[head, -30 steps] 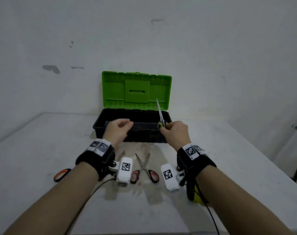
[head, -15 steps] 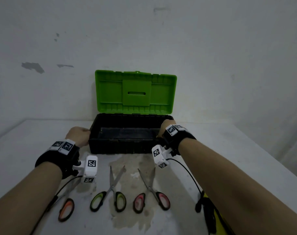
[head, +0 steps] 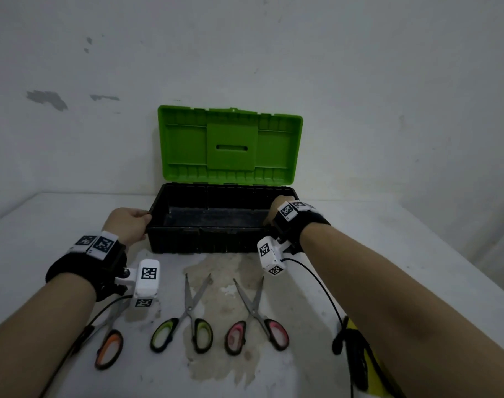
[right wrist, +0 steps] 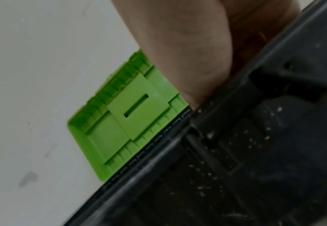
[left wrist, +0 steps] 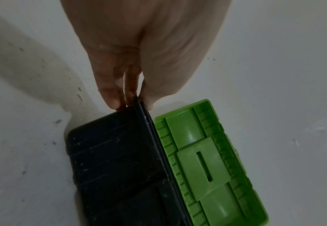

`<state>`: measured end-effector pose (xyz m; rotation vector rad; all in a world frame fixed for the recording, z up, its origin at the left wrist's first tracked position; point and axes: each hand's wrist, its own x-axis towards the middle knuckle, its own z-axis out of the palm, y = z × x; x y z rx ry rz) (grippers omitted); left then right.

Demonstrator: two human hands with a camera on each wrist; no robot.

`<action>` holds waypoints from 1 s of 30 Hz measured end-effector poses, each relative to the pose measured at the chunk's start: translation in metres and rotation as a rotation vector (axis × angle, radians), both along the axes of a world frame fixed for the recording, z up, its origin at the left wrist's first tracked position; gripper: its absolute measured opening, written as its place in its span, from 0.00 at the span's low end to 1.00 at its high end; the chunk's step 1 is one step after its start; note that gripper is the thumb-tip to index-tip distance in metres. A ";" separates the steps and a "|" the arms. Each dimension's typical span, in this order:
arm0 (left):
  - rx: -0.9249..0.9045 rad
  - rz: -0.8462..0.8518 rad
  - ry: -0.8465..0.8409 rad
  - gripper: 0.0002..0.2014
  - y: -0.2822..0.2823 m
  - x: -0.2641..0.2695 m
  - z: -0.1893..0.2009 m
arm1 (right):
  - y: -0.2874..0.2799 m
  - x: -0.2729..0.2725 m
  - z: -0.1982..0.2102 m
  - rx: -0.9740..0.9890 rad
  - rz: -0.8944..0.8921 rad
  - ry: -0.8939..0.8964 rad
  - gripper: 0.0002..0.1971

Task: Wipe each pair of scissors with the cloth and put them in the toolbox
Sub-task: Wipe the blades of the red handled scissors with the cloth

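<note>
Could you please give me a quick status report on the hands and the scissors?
Left hand and right hand grip the open toolbox ends. Three scissors unwiped on the table. Cloth not identifiable. Nothing blocking.

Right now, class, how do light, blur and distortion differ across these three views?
Head view: dim, even light, wide-angle bending of the table edges, scissors sharp. Left wrist view: left hand large and soft, toolbox interior dark. Right wrist view: right hand blurred, toolbox tilted and smeared.
</note>
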<state>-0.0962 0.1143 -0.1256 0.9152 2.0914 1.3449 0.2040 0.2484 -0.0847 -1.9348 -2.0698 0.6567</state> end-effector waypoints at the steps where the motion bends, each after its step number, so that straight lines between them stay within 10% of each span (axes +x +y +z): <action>1: -0.004 -0.007 0.015 0.16 -0.004 0.003 0.002 | -0.006 0.002 0.005 0.074 0.001 -0.044 0.14; 9: -0.093 -0.085 0.458 0.22 -0.064 0.075 0.035 | -0.114 0.076 0.024 0.374 0.031 0.008 0.18; 17: -0.231 -0.477 0.510 0.08 -0.125 0.186 0.014 | -0.196 0.187 -0.015 0.245 -0.089 -0.023 0.16; 30: -0.499 -0.521 0.751 0.08 -0.134 0.235 -0.007 | -0.182 0.214 -0.039 0.082 -0.090 -0.160 0.18</action>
